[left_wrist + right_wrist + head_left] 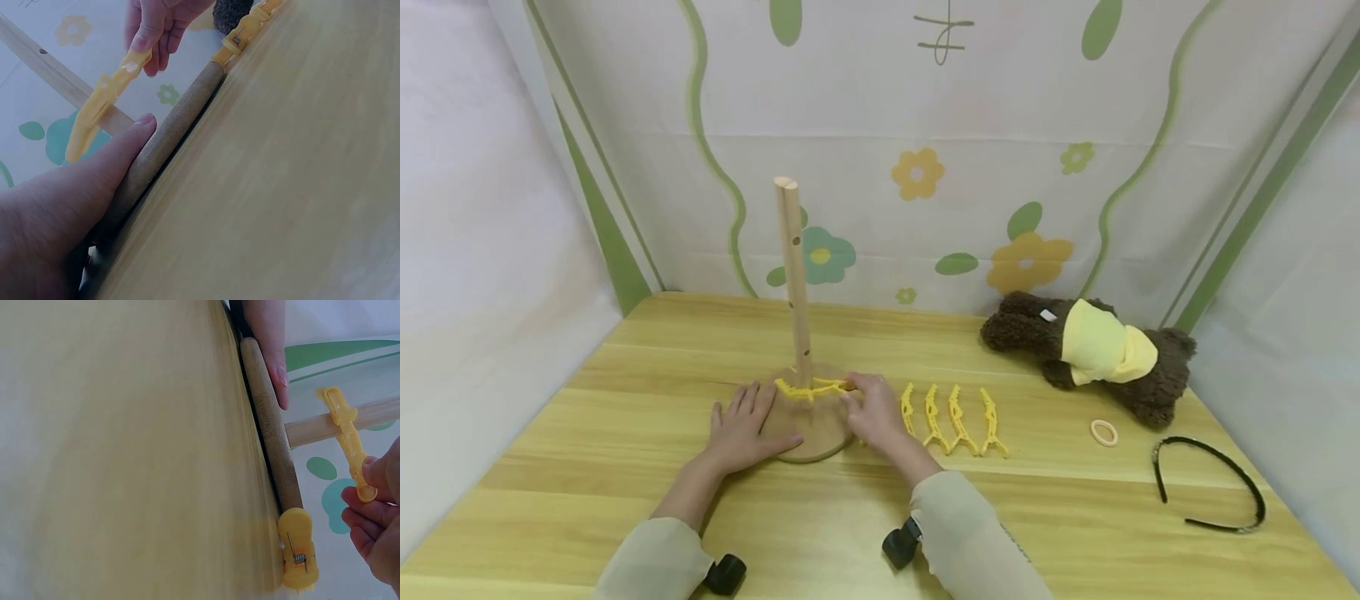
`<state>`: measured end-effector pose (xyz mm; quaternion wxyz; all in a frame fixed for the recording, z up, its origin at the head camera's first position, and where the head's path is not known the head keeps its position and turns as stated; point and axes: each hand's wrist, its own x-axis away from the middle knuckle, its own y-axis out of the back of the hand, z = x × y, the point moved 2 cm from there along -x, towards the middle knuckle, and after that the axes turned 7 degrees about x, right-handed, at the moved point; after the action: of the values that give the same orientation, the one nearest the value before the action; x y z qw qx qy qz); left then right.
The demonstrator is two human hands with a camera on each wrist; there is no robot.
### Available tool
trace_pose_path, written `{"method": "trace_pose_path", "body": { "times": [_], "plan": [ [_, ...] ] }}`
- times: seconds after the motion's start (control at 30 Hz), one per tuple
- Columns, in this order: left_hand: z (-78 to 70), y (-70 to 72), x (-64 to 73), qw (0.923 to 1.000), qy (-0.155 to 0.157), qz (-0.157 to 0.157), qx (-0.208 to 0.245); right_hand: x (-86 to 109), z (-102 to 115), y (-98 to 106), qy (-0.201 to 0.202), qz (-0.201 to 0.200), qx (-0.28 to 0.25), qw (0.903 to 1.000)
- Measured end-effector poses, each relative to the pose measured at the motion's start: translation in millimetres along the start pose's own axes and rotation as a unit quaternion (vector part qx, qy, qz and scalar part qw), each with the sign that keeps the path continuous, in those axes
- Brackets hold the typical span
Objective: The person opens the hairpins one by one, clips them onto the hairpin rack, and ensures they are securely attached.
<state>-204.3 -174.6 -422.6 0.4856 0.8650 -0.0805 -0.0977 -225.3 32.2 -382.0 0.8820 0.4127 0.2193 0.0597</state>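
Note:
A wooden post (795, 275) with small holes stands upright on a round wooden base (812, 450). My left hand (741, 429) rests on the left part of this base, fingers straight and spread, thumb along the near side. At the opposite side, my right hand (874, 417) pinches the handle end of a yellow hair clip (797, 392) between thumb and fingers. That clip lies level across the lower post, a little above the base, as the right wrist view shows with the clip (348, 434) overlapping the post (312, 430).
Several more yellow hair clips (957, 419) lie in a row right of the base. Farther right are a brown plush toy (1101, 346) in a yellow shirt, a small pale ring (1103, 422) and a black headband (1217, 462). A printed cloth (850, 100) hangs behind the table.

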Motion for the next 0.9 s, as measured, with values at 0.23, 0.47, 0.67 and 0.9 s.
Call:
{"method": "trace_pose_path", "body": {
  "times": [0.23,0.47,0.67,0.9],
  "plan": [
    [-3.4,-1.0,-2.2,1.0,-0.004,-0.002,0.005,-3.2,0.6,1.2,0.009,0.015,0.01,0.9998],
    [-2.4,-2.8,-1.9,0.9999,0.002,0.005,0.011,0.4,-1.5,0.4,-0.015,0.034,-0.039,0.9985],
    [0.1,-1.9,-2.0,0.9999,0.006,0.008,0.007,0.0,-1.0,-0.5,-0.036,0.048,-0.071,0.9957],
    [1.5,-0.9,-1.7,1.0,0.006,0.006,0.003,-1.1,-0.8,1.9,-0.029,0.046,-0.087,0.9947]
  ]
}}
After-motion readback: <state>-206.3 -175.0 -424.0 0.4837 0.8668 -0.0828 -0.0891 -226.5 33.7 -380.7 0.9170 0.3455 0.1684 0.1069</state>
